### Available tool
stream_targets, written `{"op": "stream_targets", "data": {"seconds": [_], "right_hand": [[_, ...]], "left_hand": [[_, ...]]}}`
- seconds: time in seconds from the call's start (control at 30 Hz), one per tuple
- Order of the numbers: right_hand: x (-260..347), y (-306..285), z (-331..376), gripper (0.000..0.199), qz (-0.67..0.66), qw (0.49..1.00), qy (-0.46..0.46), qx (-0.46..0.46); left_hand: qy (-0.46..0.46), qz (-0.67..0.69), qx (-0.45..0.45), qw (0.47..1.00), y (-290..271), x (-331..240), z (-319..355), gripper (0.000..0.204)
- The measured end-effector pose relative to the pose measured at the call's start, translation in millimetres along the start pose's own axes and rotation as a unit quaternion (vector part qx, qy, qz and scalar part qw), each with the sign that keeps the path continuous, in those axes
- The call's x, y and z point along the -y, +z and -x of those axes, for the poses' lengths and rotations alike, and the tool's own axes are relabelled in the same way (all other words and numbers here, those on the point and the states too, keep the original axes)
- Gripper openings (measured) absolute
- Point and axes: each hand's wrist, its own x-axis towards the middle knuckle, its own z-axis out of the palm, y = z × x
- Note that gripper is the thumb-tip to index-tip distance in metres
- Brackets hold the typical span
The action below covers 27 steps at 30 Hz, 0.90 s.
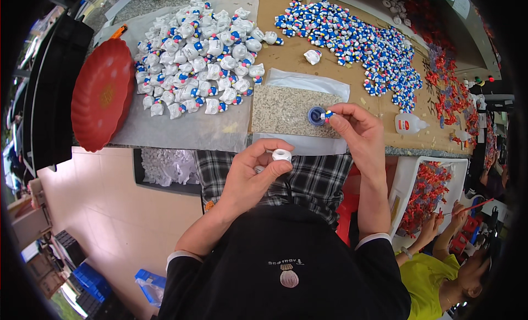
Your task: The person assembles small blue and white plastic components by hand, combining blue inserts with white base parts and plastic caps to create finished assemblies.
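My left hand (252,174) is closed on a small white figurine head (281,155), its round opening turned up. Between thumb and fingertips, my right hand (360,130) pinches a small blue and white figurine body (328,116) with touches of yellow. That body is at the right rim of a small blue cup (315,116); I cannot tell whether they touch. The cup, dark inside, stands on a speckled stone slab (280,108) laid over a white plastic sheet (324,86). To the slab's right lies a white squeeze bottle (409,123) with a red label.
White heads with blue bodies are piled (198,56) at left, beside a red scalloped tray (103,94). Loose blue bodies (352,36) are heaped at the far right. One white piece (312,57) lies apart. A white bin (399,199) of red pieces stands near a co-worker in yellow (432,279).
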Motion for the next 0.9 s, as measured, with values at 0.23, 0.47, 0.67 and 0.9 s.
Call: {"op": "stream_targets", "data": {"seconds": [0.23,0.47,0.67,0.9], "right_hand": [[6.7,1.2,14.8,0.017,-0.127,0.987,0.063,0.073],[13.7,13.1,15.8,0.013,-0.034,0.986,0.045,0.159],[19.7,18.0,16.3,0.011,0.177,0.967,0.008,0.181],[-1.7,21.7,23.3,0.011,0.099,0.989,-0.049,0.097]], "left_hand": [[-0.027,0.02,-0.011,0.999,4.9,-2.6,-10.3,0.023],[0.055,-0.233,-0.059,0.969,3.5,-5.7,-12.1,0.03],[0.124,-0.354,-0.059,0.925,7.1,-13.2,-11.4,0.03],[0.099,-0.27,-0.06,0.956,-0.7,-12.9,-14.1,0.03]]}}
